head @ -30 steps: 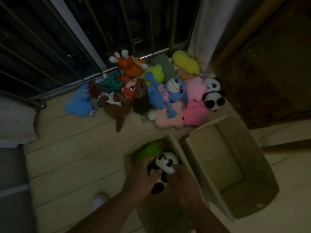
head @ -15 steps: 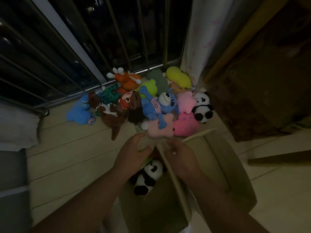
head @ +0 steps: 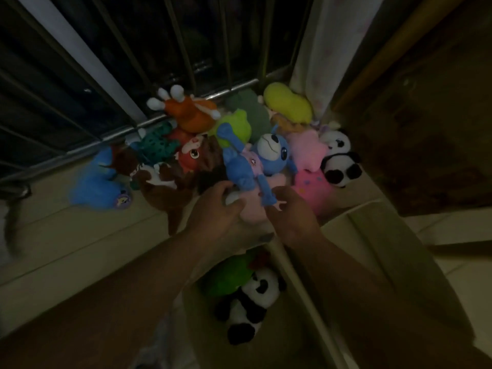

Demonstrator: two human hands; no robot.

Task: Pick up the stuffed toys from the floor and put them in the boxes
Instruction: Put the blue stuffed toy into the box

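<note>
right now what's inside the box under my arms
A panda toy and a green toy lie in the box. Forearms cover part of it, so more may be hidden.

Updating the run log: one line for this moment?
left hand: grips pale pink plush | right hand: grips same plush | box: panda, green toy inside

The left hand (head: 215, 209) and the right hand (head: 290, 213) are gripping a pale pink toy (head: 253, 213) from either side at the front of the pile by the window bars (head: 186, 49). A blue toy (head: 246, 166) is lying across it. A panda (head: 253, 299) and a green toy (head: 227, 276) are lying together in the left box (head: 282, 339).
</note>
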